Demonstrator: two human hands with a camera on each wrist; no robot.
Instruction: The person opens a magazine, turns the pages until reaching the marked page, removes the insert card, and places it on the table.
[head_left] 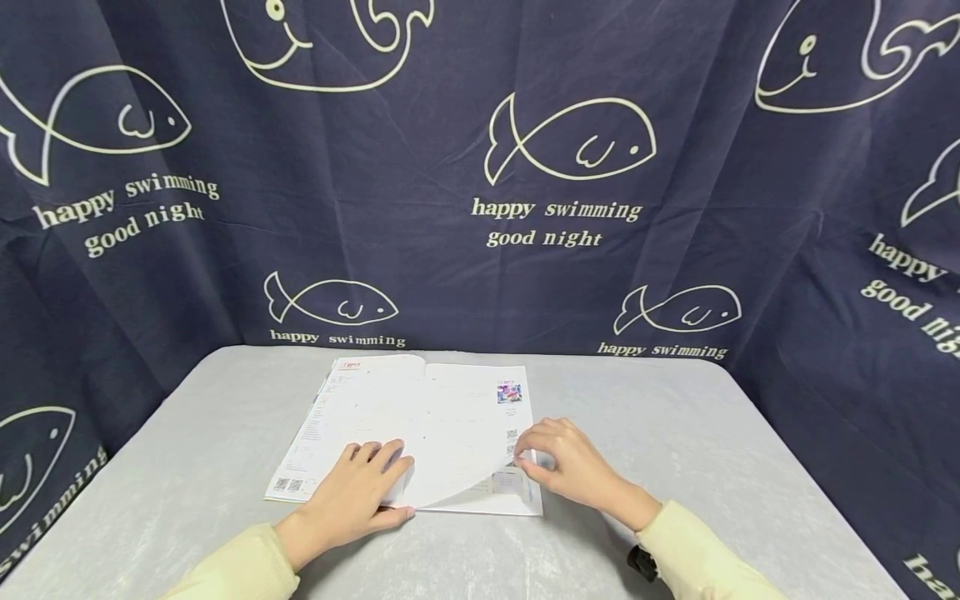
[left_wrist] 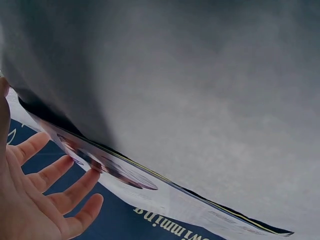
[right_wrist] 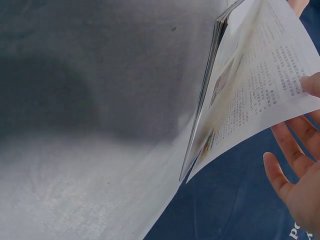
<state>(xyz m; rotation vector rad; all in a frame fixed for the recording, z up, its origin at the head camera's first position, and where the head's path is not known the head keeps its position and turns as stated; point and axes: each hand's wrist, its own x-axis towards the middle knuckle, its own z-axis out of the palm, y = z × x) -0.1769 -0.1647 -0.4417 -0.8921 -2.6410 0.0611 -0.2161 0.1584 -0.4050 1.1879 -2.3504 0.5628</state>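
Observation:
An open magazine (head_left: 390, 400) lies on the grey table, with mostly white pages, some small print, QR codes and a small colour picture at the right. My left hand (head_left: 356, 492) rests on its lower left part near the fold, fingers spread and fairly straight. At the right edge, my right hand (head_left: 566, 458) pinches the lower corner of a page (right_wrist: 280, 65) between thumb and fingers. That page curls up off the pages beneath, and printed text shows on it in the right wrist view. In the left wrist view the left fingers (left_wrist: 55, 175) look extended.
The grey tabletop (head_left: 637, 417) extends around the magazine on both sides. Behind it and at the sides hangs a dark blue curtain (head_left: 450, 292) with fish drawings and lettering. A small black device (head_left: 642, 562) sits at the right wrist.

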